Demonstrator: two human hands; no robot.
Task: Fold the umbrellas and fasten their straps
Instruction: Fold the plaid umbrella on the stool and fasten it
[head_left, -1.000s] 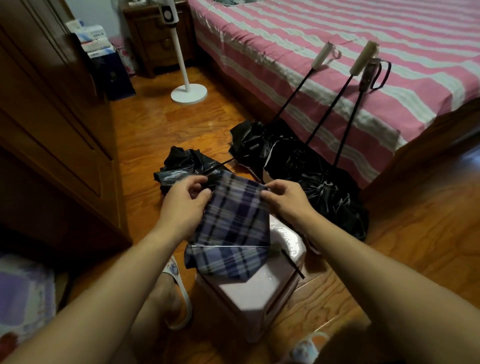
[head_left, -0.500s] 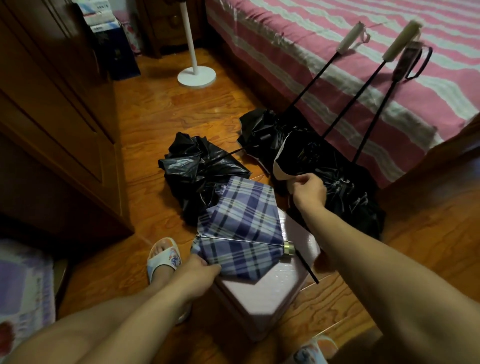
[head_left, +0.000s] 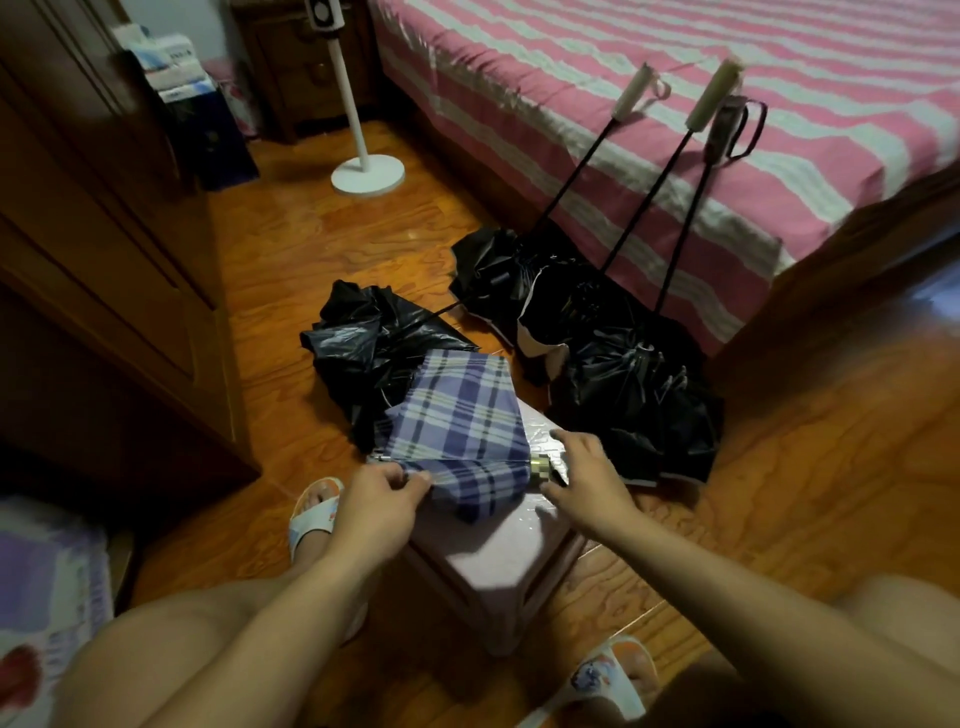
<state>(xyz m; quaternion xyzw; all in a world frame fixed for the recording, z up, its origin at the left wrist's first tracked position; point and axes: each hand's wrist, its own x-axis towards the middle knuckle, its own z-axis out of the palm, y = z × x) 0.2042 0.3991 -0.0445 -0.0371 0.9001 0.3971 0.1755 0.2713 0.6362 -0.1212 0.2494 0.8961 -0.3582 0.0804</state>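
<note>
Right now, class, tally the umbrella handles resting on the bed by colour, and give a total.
Cream handles: 2
Dark handle: 1
Total: 3

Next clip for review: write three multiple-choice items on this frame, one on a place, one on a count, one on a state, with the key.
1. Where does the plaid umbrella lie?
A. on the pink stool
B. on the bed
C. inside the wardrobe

2. How many umbrella handles rest on the bed?
A. one
B. three
C. five

3. What is the left hand doing?
A. hanging idle
B. pinching the plaid canopy's edge
C. gripping a black umbrella

Key: 1 A, the stool's top shows under the plaid cloth; 2 B, three handle ends lie on the striped cover; 3 B, its fingers close on the plaid fabric.
</note>
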